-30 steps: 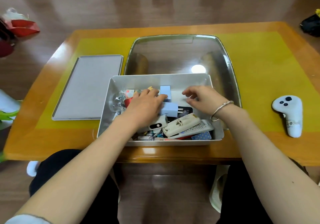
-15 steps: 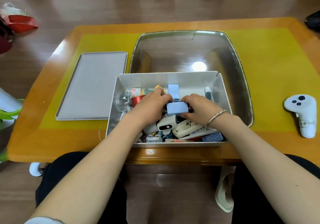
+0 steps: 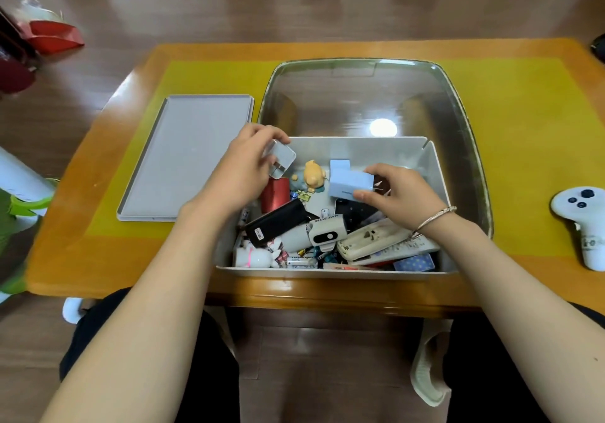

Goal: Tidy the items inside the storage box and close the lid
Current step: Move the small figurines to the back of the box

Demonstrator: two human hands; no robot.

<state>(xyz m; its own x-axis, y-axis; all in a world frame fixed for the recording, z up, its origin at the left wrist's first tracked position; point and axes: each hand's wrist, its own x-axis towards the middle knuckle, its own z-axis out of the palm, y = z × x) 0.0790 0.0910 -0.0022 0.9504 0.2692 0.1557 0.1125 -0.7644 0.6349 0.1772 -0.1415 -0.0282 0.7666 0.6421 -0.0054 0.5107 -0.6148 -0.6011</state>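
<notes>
A grey storage box (image 3: 360,149) sits open at the table's front edge, full of jumbled small items. My left hand (image 3: 244,168) holds a small grey square charger (image 3: 282,158) above the box's far left corner. My right hand (image 3: 397,193) pinches a light blue box (image 3: 350,184) over the middle of the storage box. A second light blue box (image 3: 339,164) stands behind it. Below lie a red cup (image 3: 274,195), a black case (image 3: 278,221), a mini fan (image 3: 327,231), a yellow figurine (image 3: 314,173) and remote controls (image 3: 376,239). The flat grey lid (image 3: 190,157) lies on the table left of the box.
A glass panel (image 3: 360,95) is set in the yellow-topped wooden table (image 3: 523,111) behind the box. A white controller (image 3: 584,223) lies at the right edge. Red bags (image 3: 52,37) stand on the floor far left. My knees are under the table's front edge.
Both hands have lifted out of the pile. The left one rose to the far left corner with the grey charger; the right one took the light blue box and shifted right.
</notes>
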